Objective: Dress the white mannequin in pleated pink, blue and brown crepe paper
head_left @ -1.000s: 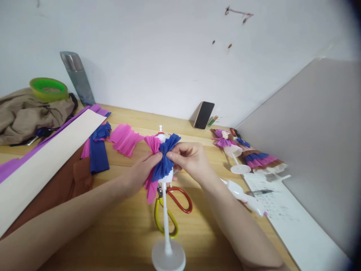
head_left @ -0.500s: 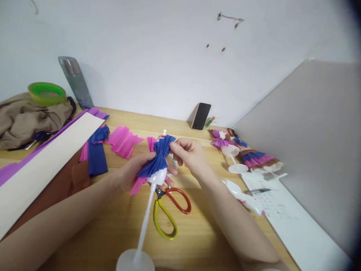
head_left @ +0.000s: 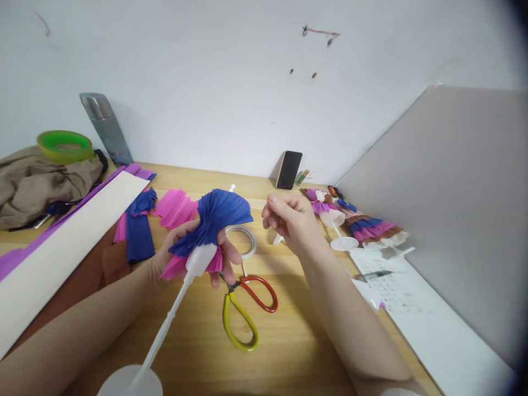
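Note:
My left hand point(head_left: 177, 245) is wrapped round the top of a white plastic stem with a round foot, tilted toward me. A fan of pleated blue crepe paper point(head_left: 220, 212) spreads over that top, with pink crepe paper point(head_left: 175, 268) below it. To the right of the blue paper, apart from it, my right hand point(head_left: 291, 217) is raised with its fingers curled against the thumb. Whether anything is between those fingertips is hidden. Scissors point(head_left: 241, 313) with one red and one yellow handle lie under the left hand, beside a roll of white tape point(head_left: 243, 242).
On the left lie crepe paper strips, a long cream strip point(head_left: 78, 258), a cloth point(head_left: 41, 187) and a green tape roll point(head_left: 66, 146). A bottle point(head_left: 107, 129) and a phone point(head_left: 289, 170) stand at the wall. Finished-looking paper dresses point(head_left: 373, 228) and a written sheet point(head_left: 412, 297) lie right.
My right hand has let go of the blue paper and moved right. The blue paper has fanned out wider. My left hand has shifted left, and the white stem leans further over.

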A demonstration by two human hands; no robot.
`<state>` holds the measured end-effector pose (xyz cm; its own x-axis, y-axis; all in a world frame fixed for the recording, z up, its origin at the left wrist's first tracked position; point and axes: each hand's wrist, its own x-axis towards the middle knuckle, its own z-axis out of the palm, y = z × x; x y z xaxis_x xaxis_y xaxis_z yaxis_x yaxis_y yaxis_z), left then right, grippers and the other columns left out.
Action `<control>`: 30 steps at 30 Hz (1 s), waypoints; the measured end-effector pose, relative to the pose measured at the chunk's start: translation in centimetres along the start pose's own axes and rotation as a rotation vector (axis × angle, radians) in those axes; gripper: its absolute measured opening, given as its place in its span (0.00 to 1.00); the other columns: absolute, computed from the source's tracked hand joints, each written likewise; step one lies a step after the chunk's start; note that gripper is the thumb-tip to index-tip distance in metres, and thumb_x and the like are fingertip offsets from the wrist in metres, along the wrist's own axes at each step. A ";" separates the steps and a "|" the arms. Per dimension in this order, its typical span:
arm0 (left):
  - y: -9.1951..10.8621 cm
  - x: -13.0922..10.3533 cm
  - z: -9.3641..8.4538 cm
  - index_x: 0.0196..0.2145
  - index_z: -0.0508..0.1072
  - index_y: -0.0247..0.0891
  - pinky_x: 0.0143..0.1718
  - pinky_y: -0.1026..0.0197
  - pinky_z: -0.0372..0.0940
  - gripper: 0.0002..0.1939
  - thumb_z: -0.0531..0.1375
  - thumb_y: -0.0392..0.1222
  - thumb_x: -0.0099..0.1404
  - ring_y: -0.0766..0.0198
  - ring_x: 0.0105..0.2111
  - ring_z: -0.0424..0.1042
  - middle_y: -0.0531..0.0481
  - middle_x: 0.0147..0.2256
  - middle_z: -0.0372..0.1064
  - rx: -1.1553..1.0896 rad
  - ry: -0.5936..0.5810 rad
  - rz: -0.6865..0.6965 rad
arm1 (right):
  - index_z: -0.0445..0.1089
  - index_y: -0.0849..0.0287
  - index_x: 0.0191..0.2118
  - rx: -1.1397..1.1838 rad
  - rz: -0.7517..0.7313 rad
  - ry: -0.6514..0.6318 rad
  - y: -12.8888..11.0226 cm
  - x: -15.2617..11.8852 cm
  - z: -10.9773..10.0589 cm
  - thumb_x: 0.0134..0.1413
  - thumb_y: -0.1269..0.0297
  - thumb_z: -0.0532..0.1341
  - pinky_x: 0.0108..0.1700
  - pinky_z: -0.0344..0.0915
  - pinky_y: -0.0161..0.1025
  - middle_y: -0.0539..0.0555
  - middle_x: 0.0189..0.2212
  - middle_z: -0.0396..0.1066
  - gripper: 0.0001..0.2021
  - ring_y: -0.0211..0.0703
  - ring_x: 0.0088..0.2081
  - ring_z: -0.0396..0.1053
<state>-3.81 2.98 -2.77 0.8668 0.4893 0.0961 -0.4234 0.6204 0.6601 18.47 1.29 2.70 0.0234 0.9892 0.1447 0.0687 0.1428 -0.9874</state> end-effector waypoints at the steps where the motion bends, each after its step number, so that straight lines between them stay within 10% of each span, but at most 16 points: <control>1: 0.0 -0.1 0.1 0.33 0.69 0.34 0.22 0.58 0.69 0.17 0.55 0.54 0.63 0.49 0.27 0.78 0.36 0.34 0.77 -0.005 0.005 0.018 | 0.70 0.61 0.22 -0.035 -0.022 -0.035 -0.2 -0.2 -0.1 0.47 0.46 0.64 0.17 0.46 0.32 0.47 0.12 0.61 0.20 0.31 0.15 0.53; 8: -0.1 -0.2 -0.5 0.33 0.68 0.34 0.25 0.54 0.71 0.18 0.52 0.54 0.64 0.49 0.26 0.78 0.36 0.33 0.77 0.010 -0.010 -0.006 | 0.68 0.58 0.42 -0.320 -0.306 -0.144 -1.2 -1.2 0.2 0.40 0.63 0.71 0.36 0.64 0.38 0.51 0.36 0.68 0.21 0.38 0.33 0.64; 19: -0.8 0.2 0.4 0.44 0.71 0.29 0.26 0.56 0.70 0.23 0.52 0.54 0.64 0.47 0.31 0.78 0.37 0.32 0.76 0.005 -0.150 -0.164 | 0.66 0.59 0.22 -0.026 -0.138 -0.180 -1.1 -1.2 1.4 0.44 0.49 0.69 0.28 0.60 0.35 0.47 0.20 0.63 0.18 0.34 0.23 0.60; 30: -0.8 0.0 0.4 0.41 0.73 0.30 0.12 0.66 0.60 0.22 0.52 0.53 0.62 0.56 0.19 0.76 0.38 0.33 0.76 -0.105 -0.122 -0.092 | 0.72 0.57 0.35 -0.153 -0.296 -0.104 -1.3 -1.0 -0.1 0.40 0.57 0.71 0.30 0.61 0.36 0.49 0.27 0.66 0.16 0.36 0.27 0.60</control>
<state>-3.39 2.19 -3.00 0.9258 0.3539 0.1329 -0.3609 0.7228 0.5894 18.46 0.16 3.84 -0.1212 0.9050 0.4078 0.2067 0.4248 -0.8814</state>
